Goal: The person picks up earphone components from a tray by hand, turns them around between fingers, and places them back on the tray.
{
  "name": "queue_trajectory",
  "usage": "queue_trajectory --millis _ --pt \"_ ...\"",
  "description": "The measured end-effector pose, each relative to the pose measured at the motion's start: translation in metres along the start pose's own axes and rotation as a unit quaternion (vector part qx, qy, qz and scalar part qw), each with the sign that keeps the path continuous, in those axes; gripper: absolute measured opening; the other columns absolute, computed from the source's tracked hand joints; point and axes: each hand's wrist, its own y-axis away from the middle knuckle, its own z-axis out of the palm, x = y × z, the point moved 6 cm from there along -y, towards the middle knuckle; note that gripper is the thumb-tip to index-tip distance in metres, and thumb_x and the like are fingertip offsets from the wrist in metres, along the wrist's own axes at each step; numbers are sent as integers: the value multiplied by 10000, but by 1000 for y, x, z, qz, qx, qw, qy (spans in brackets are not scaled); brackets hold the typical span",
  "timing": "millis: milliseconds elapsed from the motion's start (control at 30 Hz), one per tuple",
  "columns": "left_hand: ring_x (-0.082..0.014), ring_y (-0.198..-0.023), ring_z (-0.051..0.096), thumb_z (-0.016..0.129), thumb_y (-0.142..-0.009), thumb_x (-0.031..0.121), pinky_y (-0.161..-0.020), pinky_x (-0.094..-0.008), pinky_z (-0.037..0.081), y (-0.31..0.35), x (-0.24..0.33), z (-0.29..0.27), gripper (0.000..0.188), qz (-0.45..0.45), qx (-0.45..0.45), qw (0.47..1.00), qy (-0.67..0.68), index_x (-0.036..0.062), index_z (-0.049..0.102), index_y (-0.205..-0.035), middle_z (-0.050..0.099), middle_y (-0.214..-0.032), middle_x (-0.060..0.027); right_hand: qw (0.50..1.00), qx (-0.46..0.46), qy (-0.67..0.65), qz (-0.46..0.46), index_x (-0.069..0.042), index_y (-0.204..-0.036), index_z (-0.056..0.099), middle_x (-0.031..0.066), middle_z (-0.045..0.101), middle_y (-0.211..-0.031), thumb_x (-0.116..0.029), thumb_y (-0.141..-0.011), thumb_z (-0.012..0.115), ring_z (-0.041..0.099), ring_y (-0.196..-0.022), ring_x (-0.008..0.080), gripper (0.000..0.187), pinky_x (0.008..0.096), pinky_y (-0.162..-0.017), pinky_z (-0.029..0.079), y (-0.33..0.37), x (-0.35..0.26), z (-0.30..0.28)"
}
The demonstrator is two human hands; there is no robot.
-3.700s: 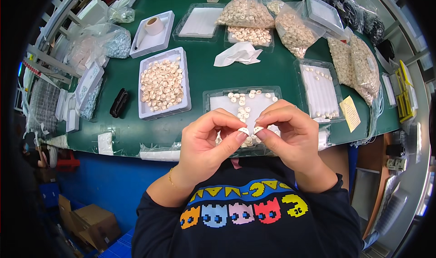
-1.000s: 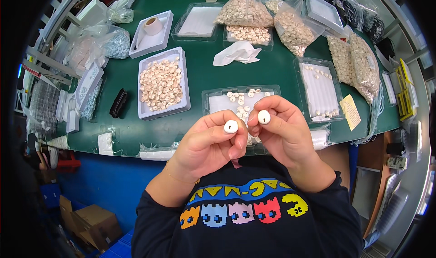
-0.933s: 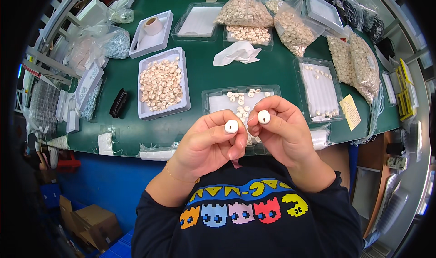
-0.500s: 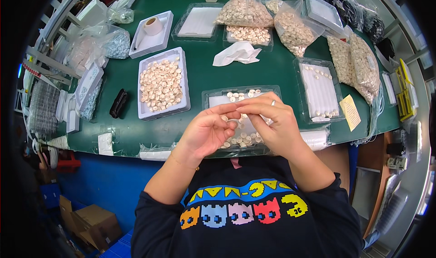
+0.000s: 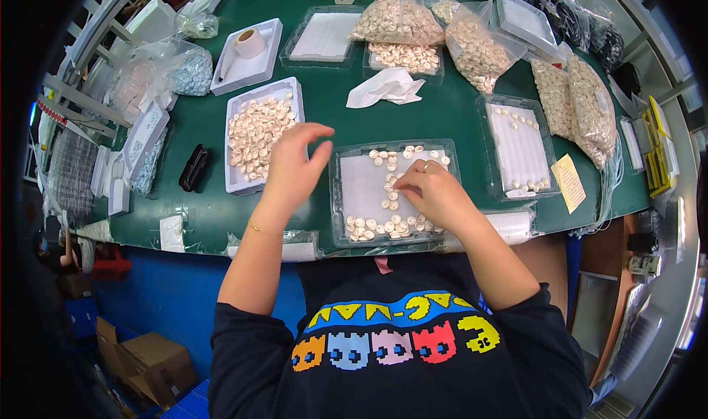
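Shifted left since earlier, our left hand (image 5: 291, 170) hovers, thumb and forefinger spread, over the near right corner of the pale tray (image 5: 237, 184); our right hand (image 5: 434, 196) bends over discs (image 5: 397, 228) in the clear tray (image 5: 361, 184), its grip we cannot tell.

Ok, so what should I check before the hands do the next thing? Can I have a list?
1. Left hand free: ok, thumb and fingers apart, no piece showing.
2. Right hand free: cannot tell, its bent fingers hide the grip.
3. Heaped pieces left in the pale tray: ok, plenty there.
4. Near-edge pieces in the clear tray neatly lined up: not ok, they're jumbled.
5. White sheet away from those trays: ok, lying apart from both.
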Motion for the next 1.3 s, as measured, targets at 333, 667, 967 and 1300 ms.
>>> queue_trajectory --millis 333,667,967,1300 --pt "-213 -816 557 630 -734 158 -745 -339 354 51 33 90 80 46 -245 964 -96 89 602 -763 572 -779 -35 998 -31 51 -11 -54 -842 632 92 577 -843 -84 -712 638 567 -842 273 133 360 -736 485 -6 4 10" --pt "-265 -753 578 519 -715 -37 -673 -322 465 45 21 74 198 -2 -219 974 54 -8 611 -888 587 -844 -127 989 82 120 -35 -78 -807 625 53 575 -802 -137 -770 613 591 -749 240 70 342 -627 505 -4 -1 11" --pt "-262 -750 567 541 -726 -15 -685 -357 434 38 22 53 230 54 -137 985 -87 40 622 -935 578 -917 -87 987 104 121 -33 -89 -801 641 40 576 -775 -130 -758 639 596 -718 235 59 337 -612 505 -6 -3 8" --pt "-236 -725 558 624 -746 102 -680 -343 374 40 18 74 111 57 -184 969 -158 78 645 -851 568 -773 -73 992 86 89 -36 -96 -788 626 37 579 -767 -124 -741 641 596 -722 223 57 332 -613 503 -4 -2 7"
